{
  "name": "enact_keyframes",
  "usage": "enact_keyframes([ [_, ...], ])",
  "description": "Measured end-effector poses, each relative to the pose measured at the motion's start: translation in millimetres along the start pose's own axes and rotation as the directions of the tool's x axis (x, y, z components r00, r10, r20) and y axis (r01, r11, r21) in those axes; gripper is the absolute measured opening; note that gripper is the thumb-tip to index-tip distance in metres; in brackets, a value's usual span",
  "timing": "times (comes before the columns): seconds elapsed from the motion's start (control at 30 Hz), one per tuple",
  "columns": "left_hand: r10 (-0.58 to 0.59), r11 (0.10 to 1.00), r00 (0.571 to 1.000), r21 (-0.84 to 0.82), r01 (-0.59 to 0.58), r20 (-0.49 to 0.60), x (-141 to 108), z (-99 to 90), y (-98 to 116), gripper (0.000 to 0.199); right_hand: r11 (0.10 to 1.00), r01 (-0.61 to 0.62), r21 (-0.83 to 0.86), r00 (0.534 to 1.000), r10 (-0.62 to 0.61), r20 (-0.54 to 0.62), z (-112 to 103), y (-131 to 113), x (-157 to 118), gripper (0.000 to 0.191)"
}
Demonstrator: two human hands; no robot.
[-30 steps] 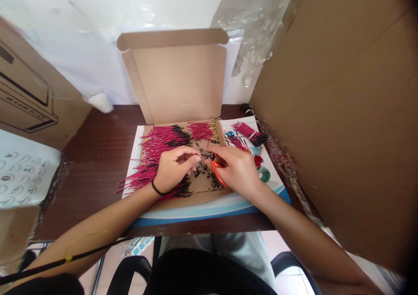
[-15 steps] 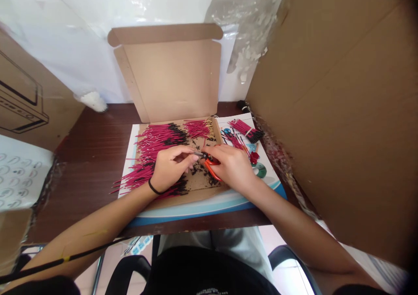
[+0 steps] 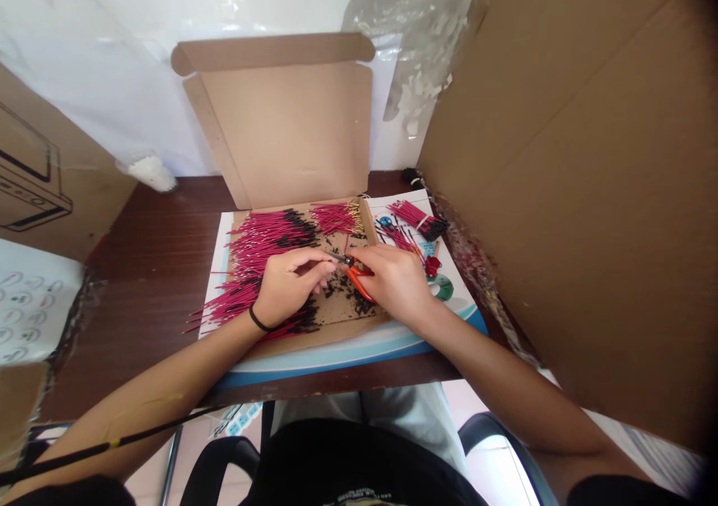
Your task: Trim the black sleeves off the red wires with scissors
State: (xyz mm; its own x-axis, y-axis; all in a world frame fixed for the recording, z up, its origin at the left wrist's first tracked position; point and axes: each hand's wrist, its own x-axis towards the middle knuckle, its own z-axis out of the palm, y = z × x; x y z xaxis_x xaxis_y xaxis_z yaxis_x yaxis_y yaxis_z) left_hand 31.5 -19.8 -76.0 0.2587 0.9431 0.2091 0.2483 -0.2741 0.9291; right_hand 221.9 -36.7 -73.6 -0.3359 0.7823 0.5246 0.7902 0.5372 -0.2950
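My left hand pinches a thin wire between thumb and fingers, with a black band on its wrist. Its tip meets the jaws of orange-handled wire cutters, held in my right hand. Under both hands lies a flattened cardboard box strewn with black scraps. A large spread of red wires with black ends fans out beside my left hand. Beyond the hands lies a red bundle with gold tips.
A bundle of red, black-ended wires and a small red object lie on a printed sheet. The box lid stands upright on a dark wooden table. Cardboard panels flank the table.
The whole scene has shifted left and slightly up in the view. Both hands remain together at the wire and cutters, and the wire now shows more clearly at the jaws.
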Motion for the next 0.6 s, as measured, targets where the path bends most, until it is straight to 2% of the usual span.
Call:
enact_keyframes([
  [0.13,-0.027,1.000,1.000,-0.010,0.027,-0.008,0.1,0.2,1.1,0.011,0.999,-0.010,0.046,1.000,0.012,-0.027,-1.1,-4.0,1.7,0.020],
  [0.37,-0.019,1.000,1.000,0.003,0.019,0.000,-0.5,-0.8,-0.8,0.010,0.998,0.005,0.057,1.000,-0.005,-0.003,-1.0,-4.6,1.2,0.020],
  [0.6,-0.025,1.000,1.000,-0.006,0.025,0.000,-0.7,-0.7,0.9,0.008,0.998,0.061,0.007,0.998,-0.061,-0.010,-1.3,-3.5,0.7,0.019],
])
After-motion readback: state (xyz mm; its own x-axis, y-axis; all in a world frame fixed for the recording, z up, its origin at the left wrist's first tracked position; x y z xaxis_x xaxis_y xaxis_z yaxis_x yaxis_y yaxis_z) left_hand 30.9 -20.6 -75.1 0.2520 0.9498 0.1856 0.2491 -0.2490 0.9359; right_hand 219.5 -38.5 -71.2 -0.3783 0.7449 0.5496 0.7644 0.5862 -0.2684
